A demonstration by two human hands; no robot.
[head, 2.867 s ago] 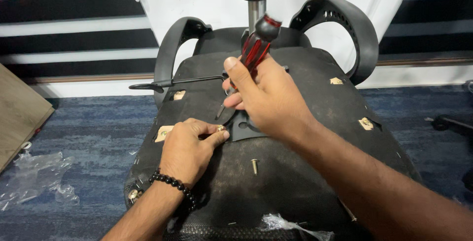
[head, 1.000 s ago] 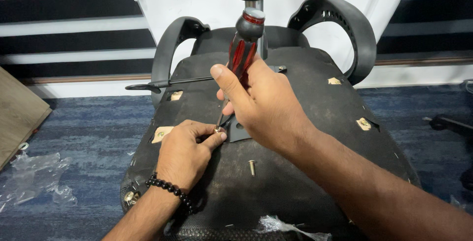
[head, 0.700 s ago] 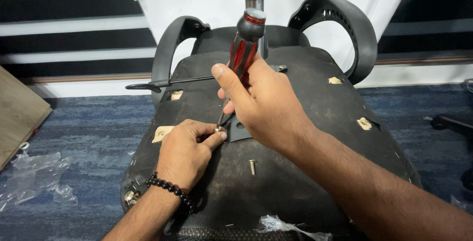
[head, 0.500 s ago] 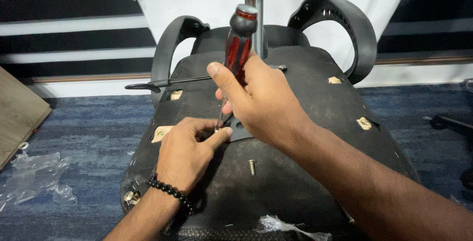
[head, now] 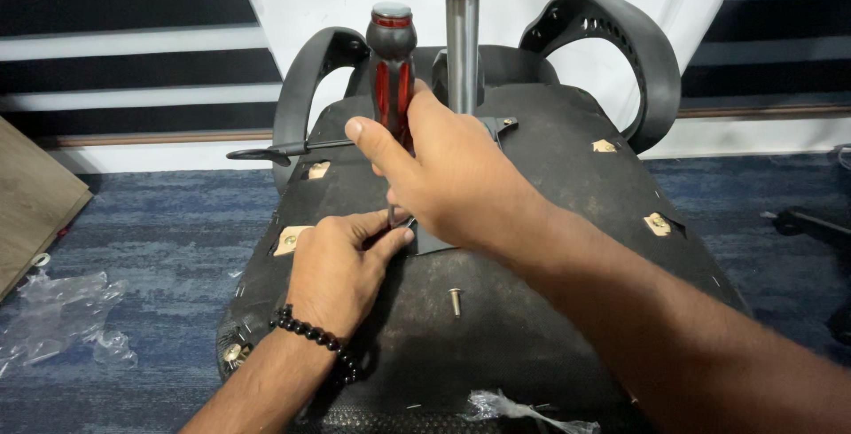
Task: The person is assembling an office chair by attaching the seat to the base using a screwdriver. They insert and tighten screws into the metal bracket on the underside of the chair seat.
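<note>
Clear crumpled plastic bag (head: 58,319) on carpet, far left.

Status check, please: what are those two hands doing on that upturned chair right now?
Right hand grips red-and-black screwdriver, upright. Left hand fingers pinch at its tip on chair underside. Loose screw lies close by, apart.

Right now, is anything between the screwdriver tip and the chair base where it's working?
Nothing separate shows. The right hand grips the screwdriver upright; the left hand pinches at its tip, hiding the contact point on the chair base. A loose screw lies clear.
</note>
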